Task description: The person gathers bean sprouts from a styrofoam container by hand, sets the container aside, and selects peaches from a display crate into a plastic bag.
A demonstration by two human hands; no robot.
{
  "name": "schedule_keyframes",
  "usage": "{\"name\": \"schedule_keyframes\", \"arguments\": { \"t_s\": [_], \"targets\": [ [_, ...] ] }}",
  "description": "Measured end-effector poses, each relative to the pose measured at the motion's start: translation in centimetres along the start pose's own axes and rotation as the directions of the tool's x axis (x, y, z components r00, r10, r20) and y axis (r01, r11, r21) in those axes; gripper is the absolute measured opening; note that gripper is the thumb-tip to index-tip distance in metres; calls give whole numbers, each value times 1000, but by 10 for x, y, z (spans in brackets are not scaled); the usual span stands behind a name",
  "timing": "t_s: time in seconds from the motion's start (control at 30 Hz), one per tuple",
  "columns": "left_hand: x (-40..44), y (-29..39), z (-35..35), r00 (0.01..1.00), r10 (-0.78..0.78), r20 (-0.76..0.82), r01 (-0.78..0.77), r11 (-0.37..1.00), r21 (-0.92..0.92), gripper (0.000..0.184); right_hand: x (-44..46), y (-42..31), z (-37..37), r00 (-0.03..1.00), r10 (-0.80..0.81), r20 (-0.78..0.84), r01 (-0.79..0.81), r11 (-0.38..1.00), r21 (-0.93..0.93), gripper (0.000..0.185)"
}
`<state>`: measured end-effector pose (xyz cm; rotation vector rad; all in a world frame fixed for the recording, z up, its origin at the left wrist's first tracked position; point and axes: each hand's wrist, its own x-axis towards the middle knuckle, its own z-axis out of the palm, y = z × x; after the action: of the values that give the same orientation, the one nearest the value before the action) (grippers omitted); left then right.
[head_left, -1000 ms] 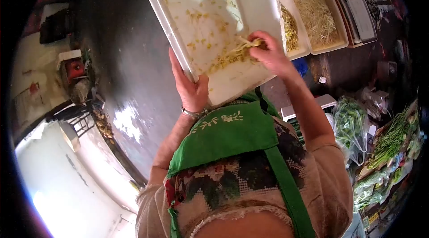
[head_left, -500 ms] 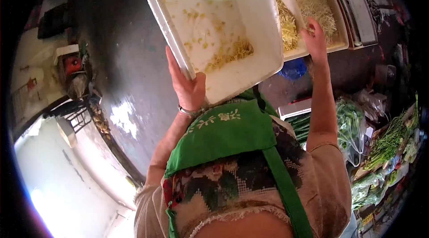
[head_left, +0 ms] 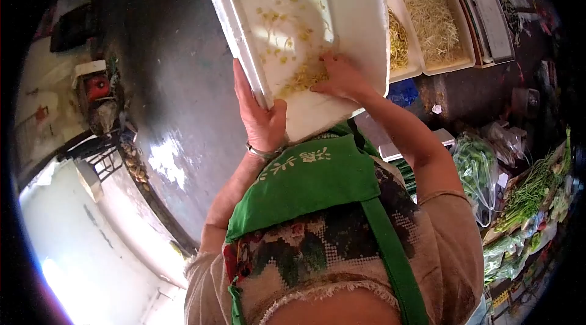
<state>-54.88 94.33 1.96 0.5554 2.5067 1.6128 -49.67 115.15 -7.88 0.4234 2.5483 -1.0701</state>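
A large white tray (head_left: 360,26) is tilted in front of my body. My left hand (head_left: 261,119) grips its near left rim, thumb and fingers on either side of the edge. Loose bean sprouts (head_left: 279,20) lie scattered over the tray's floor, with a small heap (head_left: 300,79) toward the near end. My right hand (head_left: 345,78) reaches in over the right wall, its fingers apart and touching the right side of the heap. The fingertips partly disappear among the sprouts.
Right of the tray stand a bin of yellowish sprouts (head_left: 397,41) and a bin of pale sprouts (head_left: 434,23). Beyond them is a framed flat pan (head_left: 493,25). A blue bag (head_left: 403,92) lies below. Bagged greens (head_left: 476,163) and loose green stalks (head_left: 531,197) are at the lower right.
My right hand went from the sprouts in the tray out to the bins on the right, and is now back in the tray at the heap. The tray has shifted slightly.
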Motion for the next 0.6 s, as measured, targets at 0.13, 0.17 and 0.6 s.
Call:
{"name": "schedule_keyframes", "arguments": {
  "t_s": [0.13, 0.17, 0.6],
  "targets": [
    [-2, 3, -1, 999, 31, 30, -28, 996, -80, 96, 21, 27, 29, 997, 58, -56, -54, 996, 72, 48],
    [-1, 4, -2, 999, 31, 35, -28, 997, -72, 96, 23, 31, 29, 997, 55, -52, -51, 996, 71, 48],
    [3, 0, 0, 995, -84, 47, 91, 979, -181, 92, 3, -19, 12, 967, -253, -36, 255, 958, 133, 46]
  ]
}}
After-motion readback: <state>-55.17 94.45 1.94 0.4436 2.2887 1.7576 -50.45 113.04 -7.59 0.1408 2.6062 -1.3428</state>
